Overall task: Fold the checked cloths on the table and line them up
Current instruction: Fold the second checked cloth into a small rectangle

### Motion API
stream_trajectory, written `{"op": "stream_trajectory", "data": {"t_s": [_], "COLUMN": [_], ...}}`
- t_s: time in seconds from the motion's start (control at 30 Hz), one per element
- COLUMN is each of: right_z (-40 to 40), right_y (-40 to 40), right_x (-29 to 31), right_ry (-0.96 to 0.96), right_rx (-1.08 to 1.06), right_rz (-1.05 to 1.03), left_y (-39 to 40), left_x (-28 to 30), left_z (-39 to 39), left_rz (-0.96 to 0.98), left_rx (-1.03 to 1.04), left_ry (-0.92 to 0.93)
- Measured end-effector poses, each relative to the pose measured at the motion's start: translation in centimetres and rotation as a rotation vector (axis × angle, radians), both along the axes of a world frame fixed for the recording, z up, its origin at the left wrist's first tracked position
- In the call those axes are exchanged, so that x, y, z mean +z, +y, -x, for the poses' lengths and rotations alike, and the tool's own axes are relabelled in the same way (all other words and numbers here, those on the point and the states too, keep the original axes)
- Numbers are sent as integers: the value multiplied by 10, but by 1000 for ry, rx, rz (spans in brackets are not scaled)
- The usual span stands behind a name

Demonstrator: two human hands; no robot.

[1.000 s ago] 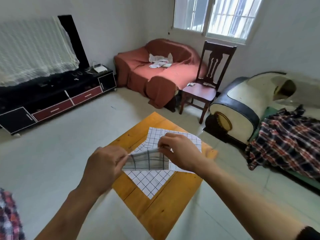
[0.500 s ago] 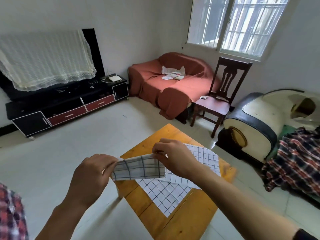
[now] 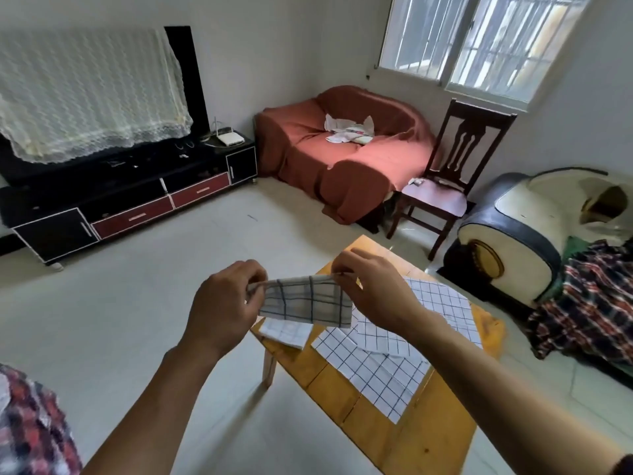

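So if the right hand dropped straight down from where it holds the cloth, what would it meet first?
Probably the unfolded checked cloth on the table under the right hand; depth is unclear.

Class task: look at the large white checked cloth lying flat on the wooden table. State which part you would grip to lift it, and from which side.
Grip the large white checked cloth at its near pointed corner, coming from the person's side. It lies diagonally on the table, so that corner is bare; another cloth overlaps its far part.

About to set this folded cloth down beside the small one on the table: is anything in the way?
Nothing visible blocks it. The folded cloth hangs over the small folded cloth, with bare table beside that and the flat cloths to the right.
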State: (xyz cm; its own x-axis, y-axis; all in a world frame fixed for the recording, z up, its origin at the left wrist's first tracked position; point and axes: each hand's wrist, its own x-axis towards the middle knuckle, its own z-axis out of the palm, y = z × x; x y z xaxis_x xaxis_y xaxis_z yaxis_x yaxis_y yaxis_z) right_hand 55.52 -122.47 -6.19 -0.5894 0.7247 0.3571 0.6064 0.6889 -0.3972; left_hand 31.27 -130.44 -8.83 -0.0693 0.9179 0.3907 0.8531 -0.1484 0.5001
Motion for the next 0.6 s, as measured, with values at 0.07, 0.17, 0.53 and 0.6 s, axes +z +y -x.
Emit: {"op": "stream_trajectory", "data": {"t_s": [0.07,0.17,0.53,0.6], "right_z": [3,9,64,64], "right_y": [10,33,154,169], "right_x": [-5,-23,-113,-120], "right_ry": [-16,-32,40,30], "right_rx": [-19,-61,-136,-177], "right_rz": [11,49,245,270], "left_y": [18,45,182,209], "left_x": [-6,-17,-68,-74], "left_z": [8,14,57,58], "left_rz": [8,32,248,269], "left_rx": [-38,-88,-114,-150], "left_ry": [-16,-5,38,40]}}
